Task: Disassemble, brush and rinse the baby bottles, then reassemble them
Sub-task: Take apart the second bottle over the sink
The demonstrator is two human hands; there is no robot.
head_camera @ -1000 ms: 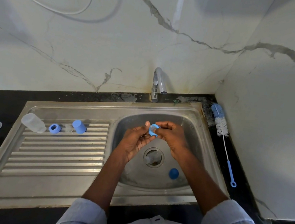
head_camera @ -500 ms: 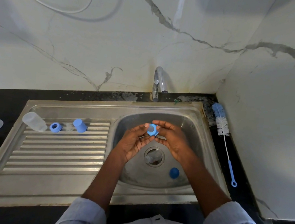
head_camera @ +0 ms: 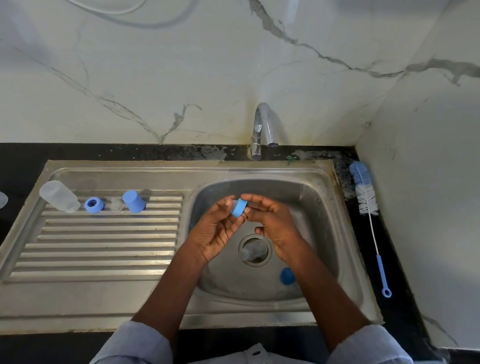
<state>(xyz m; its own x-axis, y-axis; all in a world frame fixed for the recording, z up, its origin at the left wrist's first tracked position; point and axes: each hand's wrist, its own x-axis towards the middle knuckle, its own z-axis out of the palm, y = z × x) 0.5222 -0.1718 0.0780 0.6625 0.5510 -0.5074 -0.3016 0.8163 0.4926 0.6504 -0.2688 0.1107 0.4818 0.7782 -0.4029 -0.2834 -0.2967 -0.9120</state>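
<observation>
Mid-frame over sink (head_camera: 316, 191): left hand (head_camera: 214, 230) and right hand (head_camera: 275, 228) both pinching blue ring (head_camera: 239, 207), apparently freeing teat. Next likely: brush (head_camera: 365, 197), frame right.

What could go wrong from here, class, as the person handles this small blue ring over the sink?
1. The blue ring is held only at the fingertips of the left hand and right hand, above the open drain; it could slip and drop in.
2. The blue cap lies loose in the basin, near the drain.
3. The brush lies outside the sink, so brushing may get skipped.
</observation>
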